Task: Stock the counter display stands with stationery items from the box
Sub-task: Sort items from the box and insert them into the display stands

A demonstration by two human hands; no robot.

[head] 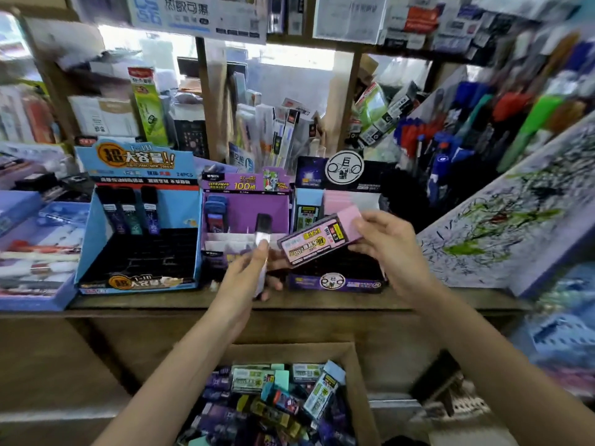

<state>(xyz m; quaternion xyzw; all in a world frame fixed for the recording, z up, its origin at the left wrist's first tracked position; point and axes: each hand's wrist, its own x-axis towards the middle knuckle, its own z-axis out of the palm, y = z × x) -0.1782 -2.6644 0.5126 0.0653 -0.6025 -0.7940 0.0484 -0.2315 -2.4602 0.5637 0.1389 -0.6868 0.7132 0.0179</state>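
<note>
Sliding the pink case (318, 238) in well means tipping it up straight first, because the right hand (392, 249), with thumb and fingers pinched on its pink end, holds it slanted just above the dark stand (335, 281) under the fingertips. The left hand (248, 268) pinches a thin black-topped case (262, 233) between thumb and fingers, right in front of the purple stand (277, 207), so it likely goes there. I count three stands with the blue stand (96, 226), three cases standing in that one, two cases in the hands, and too many to count in the box (357, 355) below the wrists.
</note>
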